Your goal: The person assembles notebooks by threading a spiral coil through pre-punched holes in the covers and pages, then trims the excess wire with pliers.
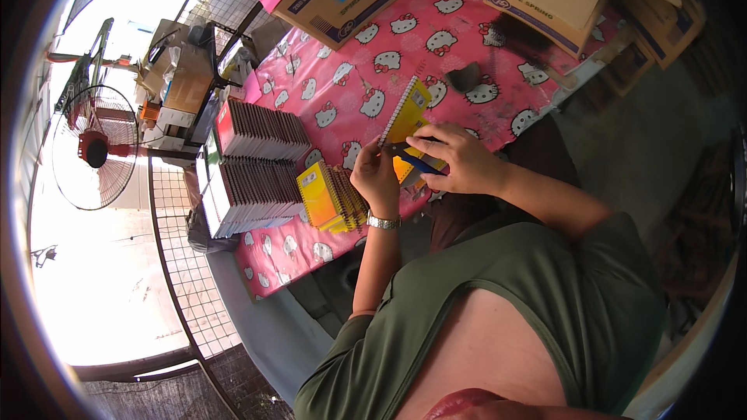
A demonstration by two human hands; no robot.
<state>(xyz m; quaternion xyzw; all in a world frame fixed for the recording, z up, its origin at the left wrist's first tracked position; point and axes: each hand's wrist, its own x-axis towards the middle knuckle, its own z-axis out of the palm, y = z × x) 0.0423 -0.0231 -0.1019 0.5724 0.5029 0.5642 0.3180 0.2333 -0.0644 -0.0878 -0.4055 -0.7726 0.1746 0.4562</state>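
A yellow spiral notebook [410, 114] with a white coil along its left edge lies tilted on the table in front of me. My left hand [375, 176], with a metal-band watch on the wrist, pinches the near end of that coil. In my right hand [461, 160] is a pair of pliers [421, 162] with dark blue handles, its jaws beside my left fingertips at the coil. My fingers partly cover the notebook's lower part. Left of my left hand, a pile of yellow spiral notebooks [325, 198] stands on the table.
Tall stacks of dark-coiled notebooks [261, 190] stand at the table's left. The table wears a pink patterned cover [327, 89]. A dark grey lump [464, 78] lies beyond the notebook. Cardboard boxes [362, 1] line the far side; a standing fan [94, 149] is at far left.
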